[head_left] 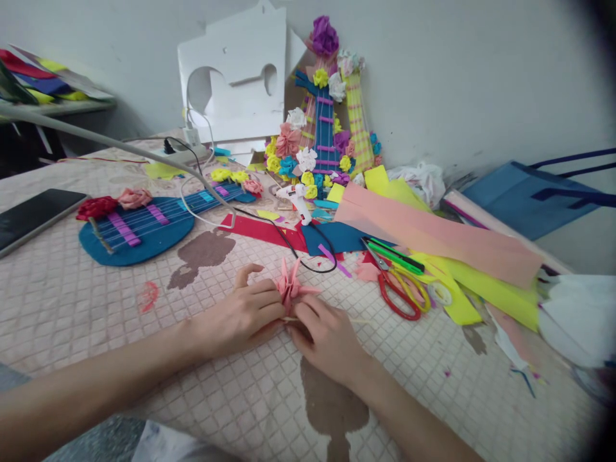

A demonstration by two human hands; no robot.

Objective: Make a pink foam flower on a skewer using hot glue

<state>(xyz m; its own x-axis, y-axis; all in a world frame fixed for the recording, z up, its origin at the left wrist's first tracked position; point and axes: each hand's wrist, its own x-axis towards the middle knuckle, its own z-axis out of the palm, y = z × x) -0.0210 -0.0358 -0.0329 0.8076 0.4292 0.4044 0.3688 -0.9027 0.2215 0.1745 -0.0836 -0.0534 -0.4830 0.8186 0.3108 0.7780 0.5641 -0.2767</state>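
A pink crepe paper flower (289, 287) with pointed petals stands between my two hands, low over the table. My left hand (250, 311) pinches its left side near the base, the index finger lifted away. From the right, my right hand (323, 326) has its fingers closed at the flower's base. A thin wooden stick (359, 321) juts out past my right hand and runs under the flower; where it meets the flower is hidden by fingers. To the left lies a blue paper guitar (139, 234) with purple strips, strings and paper roses.
A white glue gun (297, 200) with a black cord stands behind the hands. Red-handled scissors (399, 296), a green cutter (397, 255) and pink crepe paper (433, 234) lie to the right. Flower-covered guitars (325, 128) lean on the wall. A phone (41, 215) is at left.
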